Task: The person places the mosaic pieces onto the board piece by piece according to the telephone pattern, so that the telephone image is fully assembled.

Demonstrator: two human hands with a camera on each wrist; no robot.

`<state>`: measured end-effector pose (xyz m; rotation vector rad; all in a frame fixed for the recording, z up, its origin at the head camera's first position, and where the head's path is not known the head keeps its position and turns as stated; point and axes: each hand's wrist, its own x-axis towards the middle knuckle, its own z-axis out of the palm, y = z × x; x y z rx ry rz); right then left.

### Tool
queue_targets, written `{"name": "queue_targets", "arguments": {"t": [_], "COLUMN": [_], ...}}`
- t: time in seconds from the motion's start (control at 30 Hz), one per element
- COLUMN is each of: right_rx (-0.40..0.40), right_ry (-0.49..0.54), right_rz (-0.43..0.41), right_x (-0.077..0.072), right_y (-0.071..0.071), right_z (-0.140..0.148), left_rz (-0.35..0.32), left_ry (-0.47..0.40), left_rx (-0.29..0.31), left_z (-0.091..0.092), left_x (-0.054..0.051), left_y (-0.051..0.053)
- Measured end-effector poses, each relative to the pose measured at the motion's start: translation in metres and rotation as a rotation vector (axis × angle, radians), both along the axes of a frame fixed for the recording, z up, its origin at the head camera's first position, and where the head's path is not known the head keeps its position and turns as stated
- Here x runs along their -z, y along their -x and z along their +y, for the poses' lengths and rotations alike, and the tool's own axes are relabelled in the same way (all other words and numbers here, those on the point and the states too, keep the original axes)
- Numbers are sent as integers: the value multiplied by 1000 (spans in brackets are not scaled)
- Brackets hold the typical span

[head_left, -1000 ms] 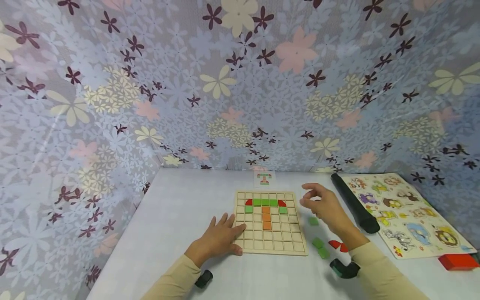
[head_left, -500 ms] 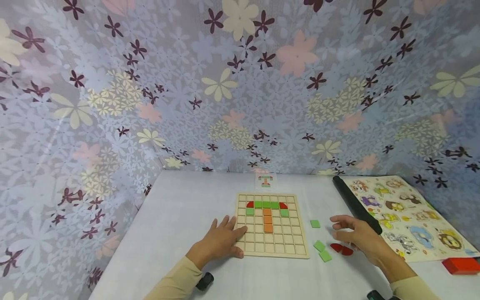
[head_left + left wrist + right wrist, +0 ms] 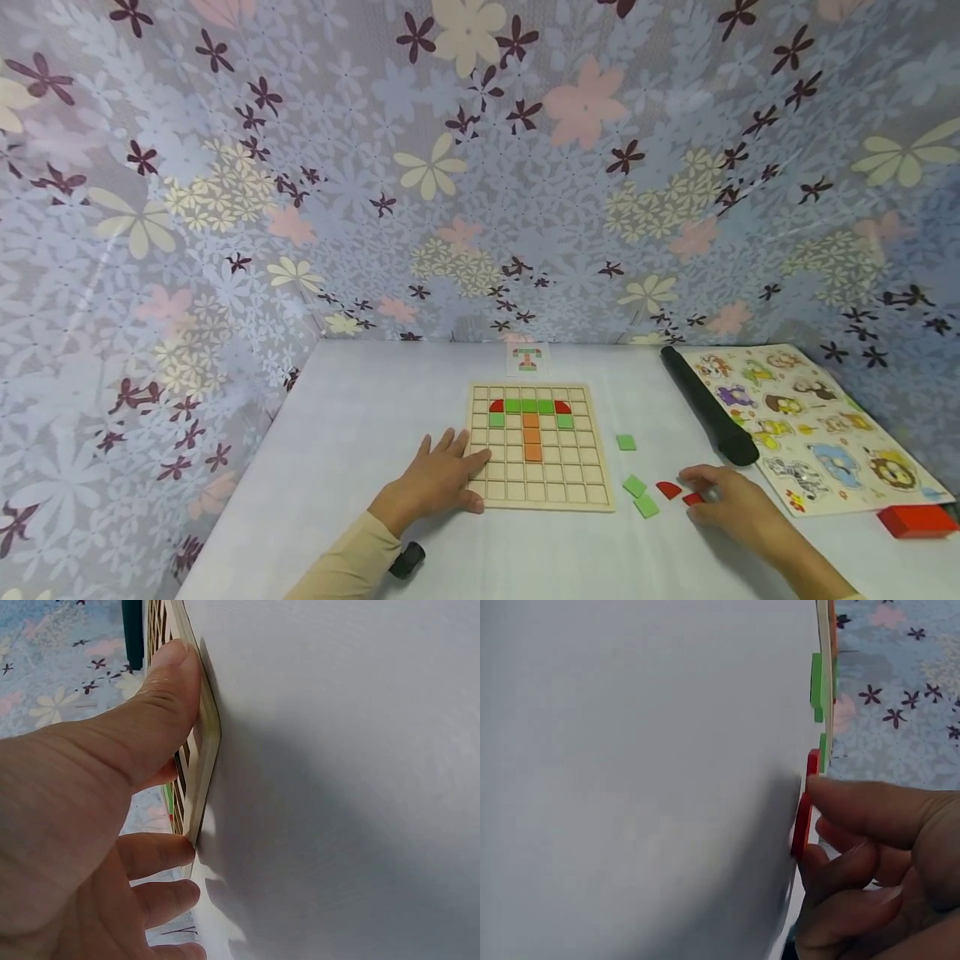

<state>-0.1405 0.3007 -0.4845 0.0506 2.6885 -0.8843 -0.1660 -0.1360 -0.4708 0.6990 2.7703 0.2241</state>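
Observation:
My left hand rests at the left edge of a wooden grid board, fingers spread and thumb on its near corner. In the left wrist view the thumb lies on the board's rim. Red, green and orange tiles form a T shape on the board. To the right of the board, my right hand has its thumb and fingers around a red quarter-circle tile low on the table. In the right wrist view fingertips touch both ends of this red tile. A second red quarter-circle tile lies beside it.
Loose green square tiles lie right of the board. A pattern card sits behind it. Farther right are a black stick-shaped object, an animal puzzle board and a red block. A flowered cloth hangs behind.
My right hand has moved from beside the board's upper right, back and down to the red tiles, where its fingers have closed in around one. The left hand stays put.

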Motion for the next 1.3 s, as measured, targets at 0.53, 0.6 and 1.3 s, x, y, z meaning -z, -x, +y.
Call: {"name": "queue_targets", "arguments": {"t": [0.53,0.6,1.3], "right_rx": [105,127,75], "right_ry": [150,267,705], "right_rz": [-10,-24,112], "right_x": [-4,-6,-44], "right_y": [-9,-10,37], "right_z": [10,10,-40], "left_rz": [0,-2,-11], "left_ry": [-22,-23,-16], "left_rx": [8,6,-7], "left_z": [-1,-1,0], "left_x": [-2,-2,-1], "left_y": [-1,-1,0]}}
